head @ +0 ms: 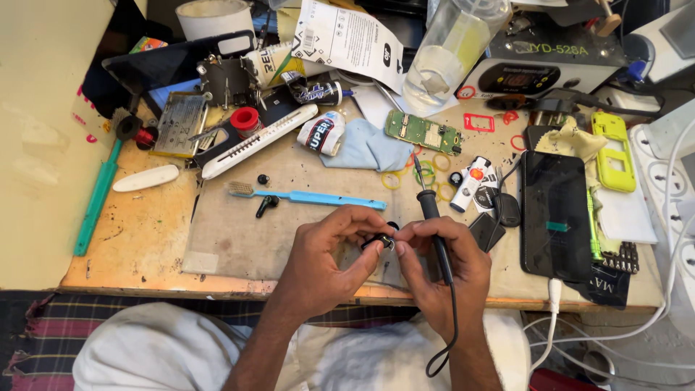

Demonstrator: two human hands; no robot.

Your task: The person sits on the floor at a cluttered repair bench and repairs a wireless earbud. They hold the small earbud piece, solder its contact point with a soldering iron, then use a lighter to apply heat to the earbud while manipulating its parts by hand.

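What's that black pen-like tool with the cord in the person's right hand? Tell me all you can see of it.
It looks like a soldering iron: a slim black handle with a thin metal tip pointing up and away from the person, over the bench. The right hand holds it, handle lying across the fingers, while both hands pinch a small black part. A black cord leaves the handle's lower end, runs down past the wrist and loops below the bench edge. Whether it is hot cannot be told.

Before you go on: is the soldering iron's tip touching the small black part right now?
No: the soldering iron lies in the right hand with its tip pointing up, away from the small black part.
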